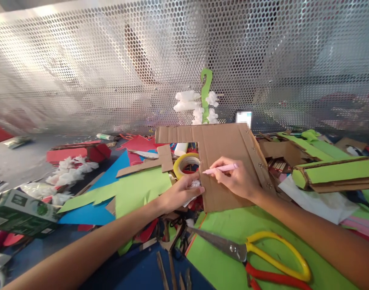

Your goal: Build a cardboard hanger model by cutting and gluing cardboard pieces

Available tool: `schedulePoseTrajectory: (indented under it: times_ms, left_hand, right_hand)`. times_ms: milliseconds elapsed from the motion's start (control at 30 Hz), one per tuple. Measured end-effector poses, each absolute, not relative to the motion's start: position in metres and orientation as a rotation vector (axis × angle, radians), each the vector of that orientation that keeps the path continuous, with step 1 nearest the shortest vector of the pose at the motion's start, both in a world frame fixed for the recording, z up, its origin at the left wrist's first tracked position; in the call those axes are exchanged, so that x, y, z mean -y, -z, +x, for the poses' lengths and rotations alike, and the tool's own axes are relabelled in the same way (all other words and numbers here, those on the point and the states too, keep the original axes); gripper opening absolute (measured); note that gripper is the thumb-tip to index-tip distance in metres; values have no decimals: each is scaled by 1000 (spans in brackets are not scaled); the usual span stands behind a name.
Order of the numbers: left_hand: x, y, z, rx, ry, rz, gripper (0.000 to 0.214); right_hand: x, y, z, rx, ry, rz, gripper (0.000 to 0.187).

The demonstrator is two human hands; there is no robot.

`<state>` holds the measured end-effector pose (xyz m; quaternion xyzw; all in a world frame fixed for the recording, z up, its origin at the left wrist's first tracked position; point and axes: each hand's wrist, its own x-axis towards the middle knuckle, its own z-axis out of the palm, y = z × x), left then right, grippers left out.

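My right hand (pixel 234 177) is closed around a pink pen (pixel 223 168), its tip at the left part of a brown cardboard piece (pixel 223 141). That cardboard has a cut-out notch on its left and lies tilted over green sheets. At its left edge, my left hand (pixel 182 191) is closed around a crumpled white piece (pixel 194 184), which looks like paper or tissue; the fingertips reach the cardboard's edge. Just behind this hand lies a roll of yellow tape (pixel 180 164). Large scissors (pixel 232 247) with yellow and red handles rest nearer me on a green sheet (pixel 269 229).
A perforated metal panel (pixel 172 48) rises at the back, before it a green hooked strip (pixel 206 92) with white tufts. Left are a red box shape (pixel 81 152), a green carton (pixel 23 211) and blue paper (pixel 111 169). Folded green card (pixel 338 173) lies right, among scraps.
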<state>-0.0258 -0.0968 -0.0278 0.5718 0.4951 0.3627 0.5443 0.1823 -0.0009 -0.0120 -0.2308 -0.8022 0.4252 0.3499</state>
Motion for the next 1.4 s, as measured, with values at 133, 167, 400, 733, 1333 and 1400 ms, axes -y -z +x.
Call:
schedulePoseTrajectory:
  times_ms: [133, 167, 400, 733, 1333, 1400]
  left_hand:
    - [97, 27, -25, -1179, -857, 1344, 54]
    - [97, 27, -25, -1176, -861, 1344, 54]
    - [95, 34, -28, -1170, -880, 1338, 51]
    - [97, 32, -24, -1120, -962, 1346, 45]
    - [94, 37, -29, -1078, -958, 1290, 33]
    - [94, 36, -29, -1071, -959, 1293, 32]
  right_hand:
    - [2, 12, 183, 2096, -1122, -588, 14]
    - [2, 12, 183, 2090, -1131, -592, 15]
    - [0, 13, 183, 2094, -1125, -591, 12]
    - [29, 20, 204, 2084, -1067, -638, 22]
    - [32, 18, 206, 2162, -964, -559, 17]
    - [32, 18, 206, 2174, -966, -564, 16]
